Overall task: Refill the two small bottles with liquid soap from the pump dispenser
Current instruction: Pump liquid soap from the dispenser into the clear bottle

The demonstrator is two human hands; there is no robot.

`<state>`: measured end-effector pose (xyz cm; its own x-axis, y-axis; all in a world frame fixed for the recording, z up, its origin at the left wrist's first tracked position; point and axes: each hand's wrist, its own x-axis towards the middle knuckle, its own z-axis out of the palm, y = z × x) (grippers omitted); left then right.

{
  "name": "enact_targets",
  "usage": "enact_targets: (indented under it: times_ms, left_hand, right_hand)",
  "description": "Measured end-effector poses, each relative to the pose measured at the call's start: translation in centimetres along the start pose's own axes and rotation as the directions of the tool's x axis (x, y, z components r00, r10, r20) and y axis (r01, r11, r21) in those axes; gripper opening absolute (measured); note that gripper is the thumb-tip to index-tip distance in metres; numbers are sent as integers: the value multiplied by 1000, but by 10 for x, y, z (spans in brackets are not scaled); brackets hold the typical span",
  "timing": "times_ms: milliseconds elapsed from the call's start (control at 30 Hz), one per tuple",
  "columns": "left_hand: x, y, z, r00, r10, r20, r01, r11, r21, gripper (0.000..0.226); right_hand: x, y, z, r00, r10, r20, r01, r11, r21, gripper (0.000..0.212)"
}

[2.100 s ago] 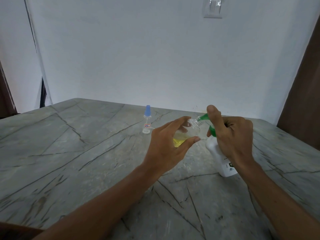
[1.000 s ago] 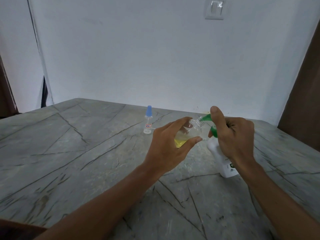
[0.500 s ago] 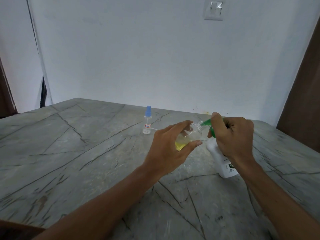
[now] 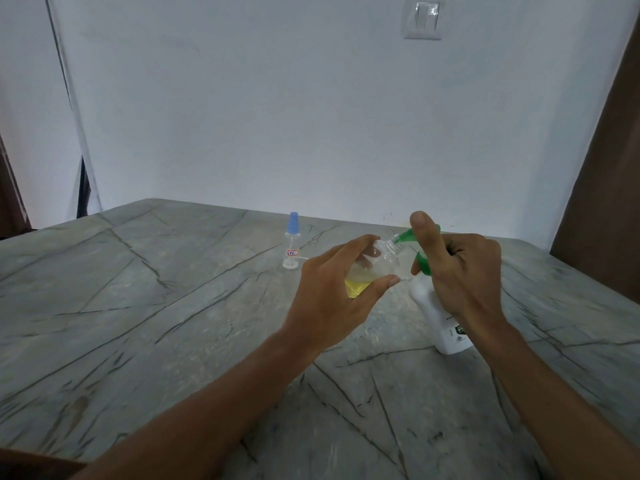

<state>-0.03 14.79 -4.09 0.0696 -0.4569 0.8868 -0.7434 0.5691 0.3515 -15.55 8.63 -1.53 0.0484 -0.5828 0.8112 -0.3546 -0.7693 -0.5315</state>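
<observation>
My left hand [image 4: 332, 299] grips a small clear bottle [image 4: 375, 268], tilted with its open neck against the green nozzle of the pump dispenser [image 4: 440, 320]. Yellow soap lies in the bottle's lower part. My right hand [image 4: 457, 271] wraps the dispenser's green pump head, thumb raised on top of it. The white dispenser body leans on the grey marble table [image 4: 173, 323]. A second small clear bottle [image 4: 292, 242] with a blue cap and a red-edged label stands upright farther back, to the left of both hands.
A white wall closes off the table's far edge, with a light switch [image 4: 422, 20] high on it. A dark brown panel [image 4: 602, 188] stands at the right beyond the table's corner. Bare marble spreads to the left and in front.
My right thumb dipped with the pump head half a second ago and has risen again. The tilted bottle stays at the nozzle with slightly more yellow soap in it.
</observation>
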Motion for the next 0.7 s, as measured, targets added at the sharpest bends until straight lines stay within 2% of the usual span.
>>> enact_targets:
  times_ms: [167, 300, 433, 600, 700]
  left_hand:
    - [0, -1, 1, 1000, -5, -6, 5, 1000, 1, 51]
    - [-2, -1, 2, 1000, 8, 4, -8, 1000, 6, 50]
    - [-3, -2, 2, 1000, 6, 12, -6, 1000, -1, 50]
    - [-4, -3, 3, 999, 8, 31, -9, 1000, 11, 51]
    - [-4, -4, 3, 999, 4, 34, -5, 1000, 17, 52]
  right_hand:
    - [1, -4, 1, 1000, 5, -9, -5, 1000, -17, 68]
    - [2, -2, 1, 998, -62, -30, 59, 996, -74, 55]
    - [4, 1, 2, 997, -54, -50, 51, 997, -55, 48]
    - [4, 8, 3, 999, -23, -40, 22, 1000, -12, 55]
    - [4, 6, 2, 999, -23, -35, 23, 1000, -13, 52]
